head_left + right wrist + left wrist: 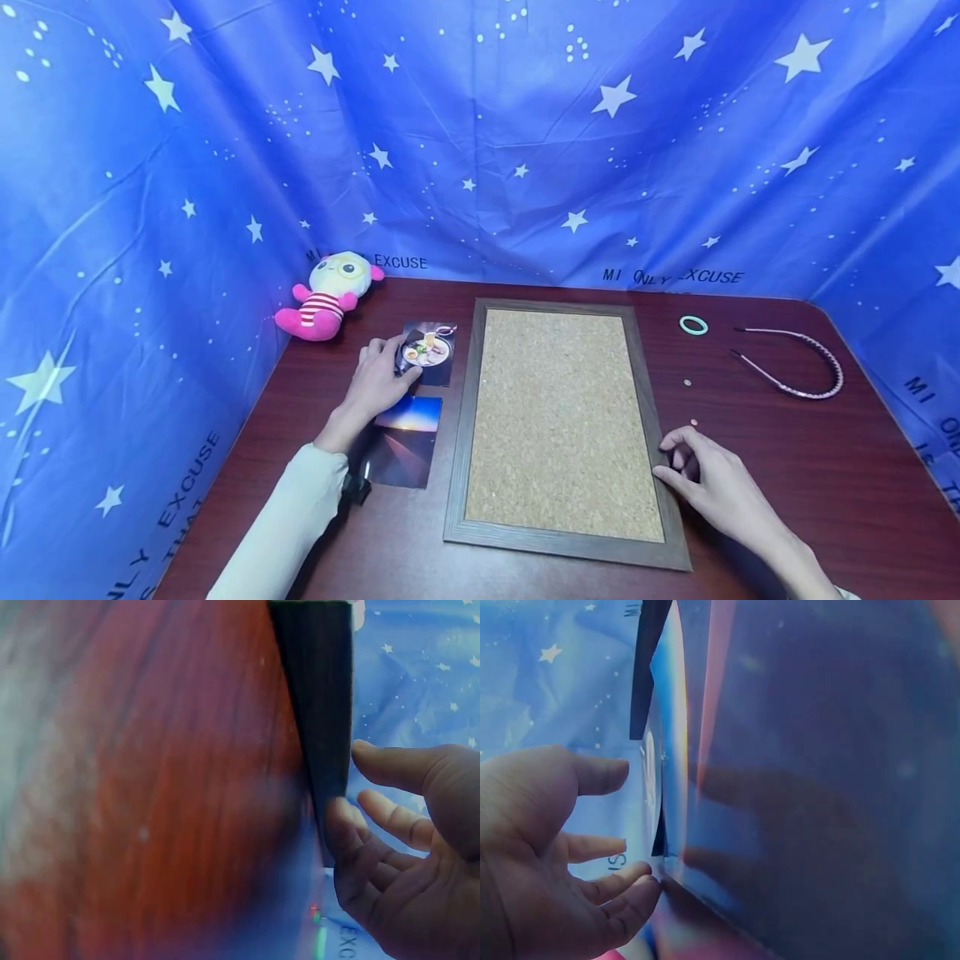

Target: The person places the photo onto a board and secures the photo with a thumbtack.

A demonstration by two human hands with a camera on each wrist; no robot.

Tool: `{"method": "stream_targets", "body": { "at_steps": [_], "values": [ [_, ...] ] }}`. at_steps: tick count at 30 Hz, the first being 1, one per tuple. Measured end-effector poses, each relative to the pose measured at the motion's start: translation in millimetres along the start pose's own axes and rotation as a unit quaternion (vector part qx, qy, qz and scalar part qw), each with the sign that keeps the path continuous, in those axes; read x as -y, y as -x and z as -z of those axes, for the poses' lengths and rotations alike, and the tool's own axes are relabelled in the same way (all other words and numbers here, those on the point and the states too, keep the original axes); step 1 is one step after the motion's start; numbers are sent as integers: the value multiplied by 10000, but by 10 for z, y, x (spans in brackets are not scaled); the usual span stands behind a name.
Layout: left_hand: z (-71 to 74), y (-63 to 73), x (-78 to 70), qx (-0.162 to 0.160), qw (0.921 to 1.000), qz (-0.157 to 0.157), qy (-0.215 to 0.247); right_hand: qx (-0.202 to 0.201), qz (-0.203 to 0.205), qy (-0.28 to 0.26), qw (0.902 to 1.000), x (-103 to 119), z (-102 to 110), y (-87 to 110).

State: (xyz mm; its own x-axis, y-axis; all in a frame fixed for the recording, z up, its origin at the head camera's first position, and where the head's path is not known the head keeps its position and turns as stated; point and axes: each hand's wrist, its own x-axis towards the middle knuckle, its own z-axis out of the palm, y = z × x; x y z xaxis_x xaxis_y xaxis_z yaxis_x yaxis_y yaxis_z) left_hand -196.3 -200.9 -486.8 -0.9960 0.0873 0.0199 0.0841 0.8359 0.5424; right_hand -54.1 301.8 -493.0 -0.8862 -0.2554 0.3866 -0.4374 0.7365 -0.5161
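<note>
My left hand (378, 381) lies over the left edge of a photo of a noodle bowl (429, 352), its thumb and fingers spread apart in the left wrist view. Just below it is a second photo, a dark scene with a blue and orange glow (408, 442). A cork board (562, 425) in a brown wooden frame (555, 537) lies flat on the table. At the frame's right side is my right hand (712, 479), fingers loosely bent, thumb tip and fingertips right at the frame's edge. The right wrist view shows the frame's dark side (319, 690) beside these fingers.
A pink and white plush toy (330, 296) sits at the back left of the dark red table (795, 467). On the right are a mint-green ring (693, 325), a headband (832, 367) and two small round pieces. A blue star-patterned curtain (480, 150) surrounds the table.
</note>
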Motion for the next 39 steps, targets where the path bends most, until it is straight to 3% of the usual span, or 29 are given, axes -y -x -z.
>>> {"method": "stream_targets", "body": {
  "at_steps": [6,10,23,29,34,39],
  "values": [
    [-15,-88,6,-89,9995,242,202,511,-359,-1159,9913,-162,-26,57],
    [-33,-112,19,-43,9987,381,344,603,-409,-1503,9859,-236,-51,78],
    [-67,-158,-14,-168,9960,775,420,481,-480,-1579,9851,-251,-103,89],
    [-31,-151,32,-228,9955,698,598,434,-410,-1549,9861,-245,-114,93],
    [-88,-220,172,-509,9938,468,868,426,-405,-1528,9865,-241,-105,91],
    [10,-173,61,-381,9894,669,1235,396,-406,-1411,9884,-236,-98,101]
  ]
}}
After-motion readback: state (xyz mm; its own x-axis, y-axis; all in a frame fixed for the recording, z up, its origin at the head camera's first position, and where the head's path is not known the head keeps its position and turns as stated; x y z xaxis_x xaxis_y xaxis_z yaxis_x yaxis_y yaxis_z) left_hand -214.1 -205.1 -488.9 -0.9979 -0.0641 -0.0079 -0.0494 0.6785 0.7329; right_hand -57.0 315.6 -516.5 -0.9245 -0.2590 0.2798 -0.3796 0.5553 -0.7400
